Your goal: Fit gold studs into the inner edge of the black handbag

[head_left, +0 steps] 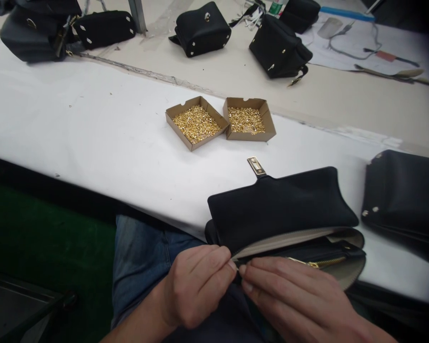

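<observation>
A black handbag (282, 202) lies at the table's front edge and over my lap, its flap thrown back. On the flap's tab is a gold clasp plate (256, 166). The bag's mouth gapes, showing a beige lining and a gold zipper (327, 262). My left hand (203, 281) is closed, thumb and fingers pinching the near left corner of the bag. Close beside it, my right hand (296, 295) pinches the same edge, its other fingers stretched across the bag's front. Any small part between the fingertips is hidden.
Two cardboard trays of small gold hardware, a left tray (178, 135) and a right tray (271, 128), stand beyond the bag. Another black bag (407, 190) sits at right. Several more, including one black bag (203, 31), line the back. A cable (353, 55) lies far right.
</observation>
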The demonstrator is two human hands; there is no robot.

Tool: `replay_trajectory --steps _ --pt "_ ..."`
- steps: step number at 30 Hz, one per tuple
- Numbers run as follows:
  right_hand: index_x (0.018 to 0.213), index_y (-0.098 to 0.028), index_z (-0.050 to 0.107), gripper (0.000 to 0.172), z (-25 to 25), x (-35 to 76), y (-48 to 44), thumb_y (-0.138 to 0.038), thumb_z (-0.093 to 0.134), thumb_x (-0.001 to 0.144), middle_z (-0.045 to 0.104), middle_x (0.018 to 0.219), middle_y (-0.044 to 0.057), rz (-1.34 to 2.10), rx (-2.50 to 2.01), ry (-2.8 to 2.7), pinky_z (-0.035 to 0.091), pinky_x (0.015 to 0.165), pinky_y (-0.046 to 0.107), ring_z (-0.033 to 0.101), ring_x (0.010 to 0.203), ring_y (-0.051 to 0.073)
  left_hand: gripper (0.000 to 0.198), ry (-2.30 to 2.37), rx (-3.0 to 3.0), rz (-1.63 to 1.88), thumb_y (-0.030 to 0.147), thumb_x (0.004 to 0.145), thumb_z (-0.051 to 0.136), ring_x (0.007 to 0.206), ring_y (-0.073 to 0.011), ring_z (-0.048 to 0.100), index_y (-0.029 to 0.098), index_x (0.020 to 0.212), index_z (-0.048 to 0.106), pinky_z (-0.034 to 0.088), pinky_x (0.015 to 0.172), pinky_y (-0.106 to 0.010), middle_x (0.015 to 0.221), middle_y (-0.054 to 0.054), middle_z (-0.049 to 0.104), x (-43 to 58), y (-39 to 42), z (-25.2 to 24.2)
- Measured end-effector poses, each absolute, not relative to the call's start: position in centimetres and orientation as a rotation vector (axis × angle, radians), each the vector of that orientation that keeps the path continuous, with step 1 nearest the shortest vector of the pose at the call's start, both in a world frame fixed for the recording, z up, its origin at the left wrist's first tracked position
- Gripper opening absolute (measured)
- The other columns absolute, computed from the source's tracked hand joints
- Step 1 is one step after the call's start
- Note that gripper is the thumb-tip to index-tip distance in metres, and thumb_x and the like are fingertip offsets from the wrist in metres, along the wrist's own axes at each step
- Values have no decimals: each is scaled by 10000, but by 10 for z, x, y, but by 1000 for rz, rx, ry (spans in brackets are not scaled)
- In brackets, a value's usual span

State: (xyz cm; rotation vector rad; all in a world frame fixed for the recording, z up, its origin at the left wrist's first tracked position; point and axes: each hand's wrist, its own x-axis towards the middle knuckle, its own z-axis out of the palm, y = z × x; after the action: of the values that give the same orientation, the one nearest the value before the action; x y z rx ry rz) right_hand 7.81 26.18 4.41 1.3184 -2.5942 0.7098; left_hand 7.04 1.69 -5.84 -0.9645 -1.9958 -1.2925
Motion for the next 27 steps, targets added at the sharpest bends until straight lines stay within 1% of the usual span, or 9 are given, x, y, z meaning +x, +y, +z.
replay_trajectory --steps 3,9,13,17,20,23,27 --pt "1215 -95 817 303 46 78 262 -15 527 1180 861 1263 81 764 1336 -2585 650 1140 291 810 1181 195 193 -2009 -922 -1337 -4 1084 606 976 -233 860 77 1103 780 748 873 -336 1059 -152 858 70 20 -57" --pt "1204 -85 812 305 45 75 260 -15 517 1177 854 1215 100 811 1360 -2605 663 1073 287 803 1130 192 216 -2029 -941 -1381 -4 1095 582 970 -236 863 85 1137 774 752 834 -346 1059 -152 855 72 21 -59" --pt "1192 -110 805 267 42 73 258 -17 555 1177 843 1198 97 940 1314 -2628 662 1053 277 794 1116 170 209 -2019 -931 -1401 -16 1076 608 992 -235 867 77 1162 774 752 851 -336 1073 -155 860 71 20 -62" --pt "1139 -144 814 237 50 70 255 -69 599 1201 855 1157 67 890 1169 -2654 639 998 208 807 1079 134 202 -1982 -932 -1335 3 1090 611 954 -245 867 75 1181 776 758 827 -355 1057 -163 867 71 21 -63" --pt "1111 -137 812 229 53 69 254 -51 612 1183 863 1148 67 872 1196 -2646 645 975 220 812 1065 148 199 -1977 -915 -1322 8 1092 623 966 -250 868 78 1195 779 765 834 -368 1065 -161 874 71 22 -63" --pt "1142 -118 812 206 52 68 255 -24 629 1157 865 1168 80 913 1242 -2632 661 966 247 814 1080 171 175 -1983 -931 -1346 25 1107 625 947 -234 855 74 1170 781 757 823 -345 1052 -156 871 68 20 -61" --pt "1154 -121 802 192 49 64 256 -14 643 1134 858 1175 98 956 1255 -2659 670 988 231 823 1082 169 208 -1999 -997 -1422 26 1125 580 919 -214 835 72 1193 772 740 780 -320 1037 -151 853 63 16 -57"
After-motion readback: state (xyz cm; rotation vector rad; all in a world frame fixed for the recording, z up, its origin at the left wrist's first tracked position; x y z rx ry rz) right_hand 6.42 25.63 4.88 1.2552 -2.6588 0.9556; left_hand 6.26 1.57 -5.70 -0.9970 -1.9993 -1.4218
